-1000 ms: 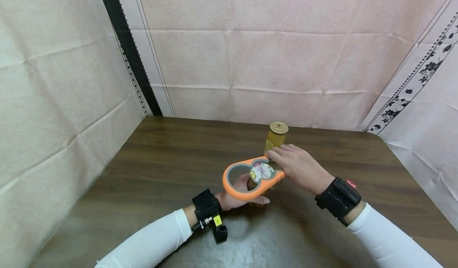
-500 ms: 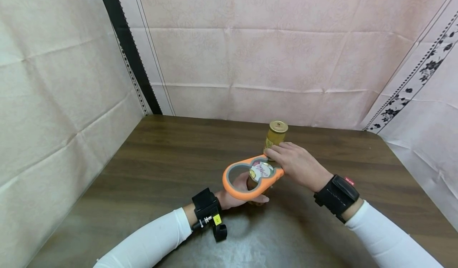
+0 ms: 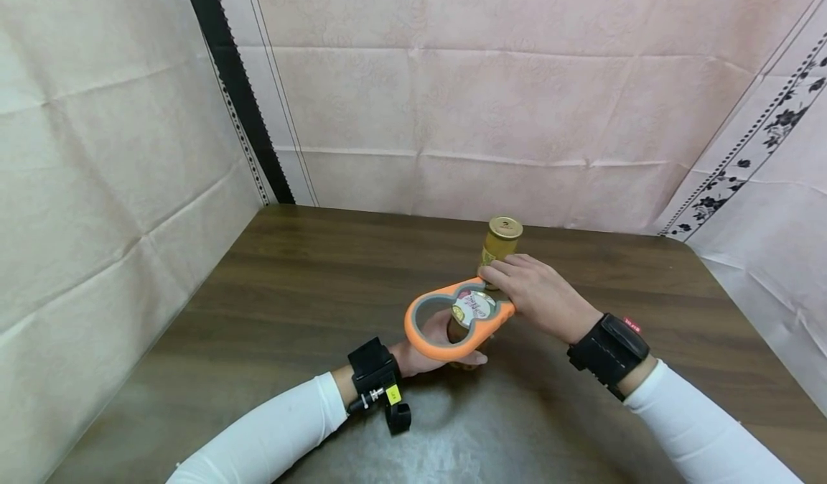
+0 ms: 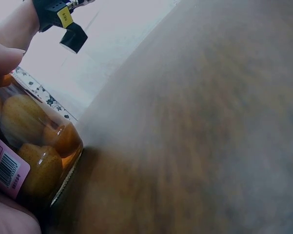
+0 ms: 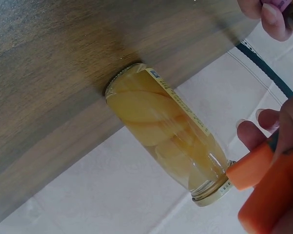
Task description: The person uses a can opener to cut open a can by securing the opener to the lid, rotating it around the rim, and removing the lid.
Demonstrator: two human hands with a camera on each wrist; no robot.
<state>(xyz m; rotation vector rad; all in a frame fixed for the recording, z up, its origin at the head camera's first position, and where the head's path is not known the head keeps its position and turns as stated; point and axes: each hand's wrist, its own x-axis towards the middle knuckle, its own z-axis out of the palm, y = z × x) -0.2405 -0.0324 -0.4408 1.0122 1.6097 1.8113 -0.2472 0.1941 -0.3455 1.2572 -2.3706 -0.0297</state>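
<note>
An orange jar opener (image 3: 446,337) with a grey lining sits over the patterned lid (image 3: 474,307) of a jar on the brown table (image 3: 310,290). My left hand (image 3: 428,351) grips that jar from the left; in the left wrist view it holds orange fruit and bears a pink label (image 4: 31,156). My right hand (image 3: 535,294) grips the opener's narrow end (image 5: 265,187). Just behind stands a second, taller jar (image 3: 500,244) with a gold lid, filled with pale yellow fruit slices (image 5: 158,129).
Pale pink cloth walls (image 3: 491,103) close the table off at the back and on both sides. A black strip (image 3: 232,89) runs down the back left corner. Bare tabletop lies to the left and in front of the hands.
Both hands, the opener and the jars stay almost where they were; only the view has shifted a little.
</note>
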